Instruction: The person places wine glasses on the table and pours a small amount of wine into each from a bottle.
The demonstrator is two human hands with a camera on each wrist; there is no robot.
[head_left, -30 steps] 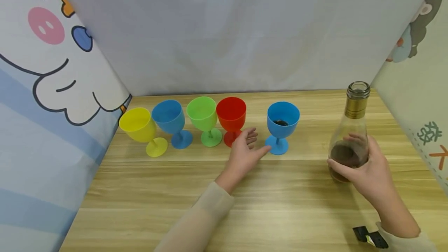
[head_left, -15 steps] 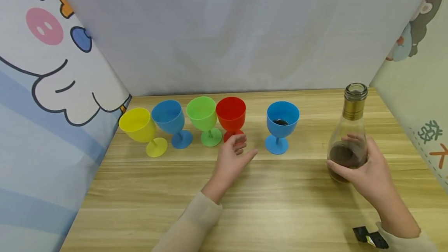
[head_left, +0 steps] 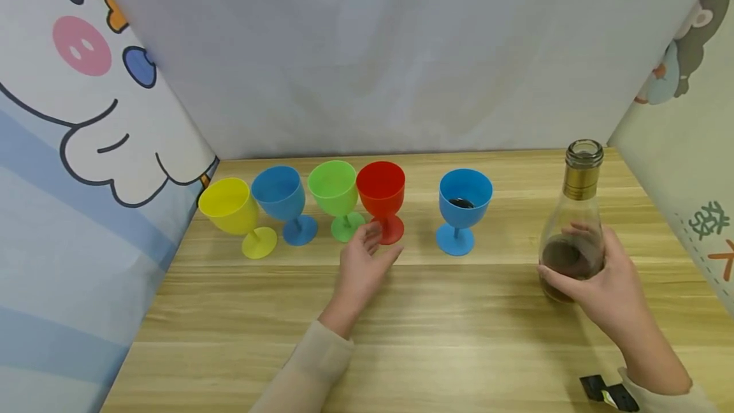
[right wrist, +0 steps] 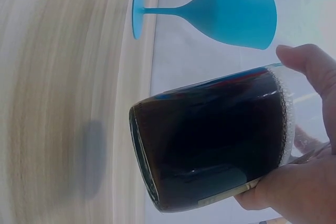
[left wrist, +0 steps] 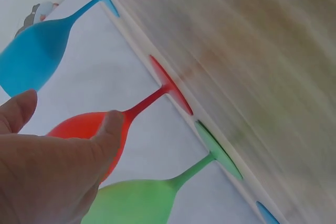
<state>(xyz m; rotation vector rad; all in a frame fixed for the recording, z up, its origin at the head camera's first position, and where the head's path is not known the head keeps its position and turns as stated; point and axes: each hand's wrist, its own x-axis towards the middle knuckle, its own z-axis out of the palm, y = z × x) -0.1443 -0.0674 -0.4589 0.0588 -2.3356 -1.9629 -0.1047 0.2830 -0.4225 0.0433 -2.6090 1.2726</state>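
Note:
My right hand (head_left: 610, 295) grips a clear glass bottle (head_left: 573, 228) of dark liquid around its body. The bottle stands nearly upright, and the right wrist view shows its base (right wrist: 144, 156) raised off the table. My left hand (head_left: 361, 266) is in front of the red goblet (head_left: 381, 190), its fingers loosely bent and nothing held. To the left stand a green goblet (head_left: 334, 190), a blue goblet (head_left: 279, 193) and a yellow goblet (head_left: 230, 206). Apart on the right, another blue goblet (head_left: 466, 199) has dark liquid in it.
The goblets stand toward the back of a wooden table (head_left: 447, 349), before a pale wall sheet (head_left: 401, 56). Printed panels rise on both sides. A black strip (head_left: 608, 394) is by the right cuff.
My left hand has moved left, away from the blue goblet with liquid, to before the red and green goblets. My right hand and the bottle have hardly moved.

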